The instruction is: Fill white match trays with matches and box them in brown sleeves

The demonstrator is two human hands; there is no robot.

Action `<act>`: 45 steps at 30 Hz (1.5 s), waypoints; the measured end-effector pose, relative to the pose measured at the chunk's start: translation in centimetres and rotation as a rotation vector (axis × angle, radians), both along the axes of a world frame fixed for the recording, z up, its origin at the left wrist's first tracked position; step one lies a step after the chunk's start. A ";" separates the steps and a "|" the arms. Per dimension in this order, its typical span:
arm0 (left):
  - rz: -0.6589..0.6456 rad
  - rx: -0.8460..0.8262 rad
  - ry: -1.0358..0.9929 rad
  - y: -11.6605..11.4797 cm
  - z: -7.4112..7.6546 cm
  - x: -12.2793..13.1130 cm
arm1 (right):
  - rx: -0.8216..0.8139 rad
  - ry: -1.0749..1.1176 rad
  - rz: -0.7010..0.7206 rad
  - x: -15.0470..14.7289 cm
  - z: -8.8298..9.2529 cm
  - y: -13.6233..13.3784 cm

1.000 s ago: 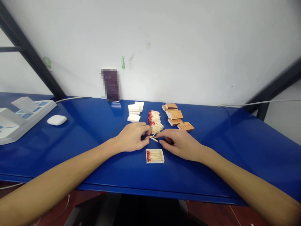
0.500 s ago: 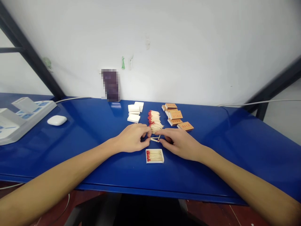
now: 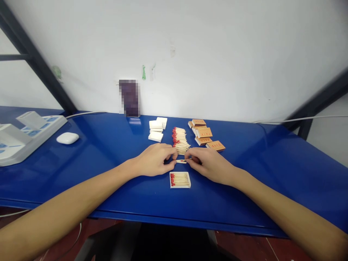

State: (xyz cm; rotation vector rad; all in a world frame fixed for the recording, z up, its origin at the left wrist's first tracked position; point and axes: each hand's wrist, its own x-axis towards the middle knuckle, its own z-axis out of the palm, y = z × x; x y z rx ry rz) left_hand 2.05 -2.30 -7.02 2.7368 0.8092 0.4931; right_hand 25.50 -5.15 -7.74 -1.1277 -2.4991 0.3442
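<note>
Between my two hands are a few matches (image 3: 181, 161), lying roughly sideways, with a red head showing near the right fingertips. My left hand (image 3: 157, 159) pinches their left ends between thumb and fingers. At the other end my right hand (image 3: 208, 162) is closed in a pinch on the matches too. Just in front of the hands lies a white matchbox tray (image 3: 189, 187) holding a layer of matches, red heads to the left. A heap of loose matches (image 3: 181, 139) lies right behind my fingertips, heads also leftward.
White matchbox trays (image 3: 156, 136) are stacked behind my left hand. Several orange matchbox sleeves (image 3: 204, 132) are piled behind my right. Farther left on the blue table (image 3: 130, 203) are a white earbud case (image 3: 67, 138) and a white-and-blue plastic object (image 3: 35, 136). A pixelated dark rectangle (image 3: 129, 98) leans on the wall.
The match that stood tilted at my right fingertips now lies lower, nearly in line with the others. My right fingers have closed in. The view has shifted slightly.
</note>
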 end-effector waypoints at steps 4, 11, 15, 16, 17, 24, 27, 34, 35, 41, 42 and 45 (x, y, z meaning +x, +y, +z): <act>-0.018 0.011 0.001 0.0 0.0 0.1 | 0.002 0.025 -0.013 -0.2 0.0 0.0; 0.012 -0.017 0.009 -0.1 0.2 0.2 | -0.025 0.118 -0.113 -1.6 0.0 -0.1; 0.060 -0.034 0.018 -0.3 0.4 0.1 | -0.029 0.105 -0.129 -1.2 0.2 -0.3; 0.070 -0.034 0.025 -0.3 0.4 0.1 | -0.017 0.100 -0.126 -1.0 0.2 -0.3; 0.079 -0.032 0.031 -0.4 0.4 0.1 | -0.002 0.096 -0.122 -0.8 0.3 -0.3; 0.089 -0.002 0.048 -0.3 0.4 0.1 | 0.025 0.042 -0.110 -0.5 0.3 -0.2; 0.084 0.005 0.048 -0.3 0.4 0.1 | 0.021 0.033 -0.102 -0.5 0.2 -0.1; 0.045 0.030 0.048 -0.3 0.4 0.1 | 0.009 0.034 -0.103 -0.4 0.3 -0.1; 0.040 0.033 0.047 -0.3 0.4 0.1 | 0.010 0.036 -0.099 -0.4 0.3 -0.1; 0.026 0.049 0.045 -0.2 0.3 0.1 | 0.021 0.038 -0.104 -0.4 0.3 -0.1; 0.023 0.049 0.045 -0.2 0.3 0.1 | 0.021 0.036 -0.107 -0.4 0.3 -0.1; 0.011 0.047 0.045 -0.2 0.3 0.1 | 0.020 0.020 -0.111 -0.4 0.4 -0.1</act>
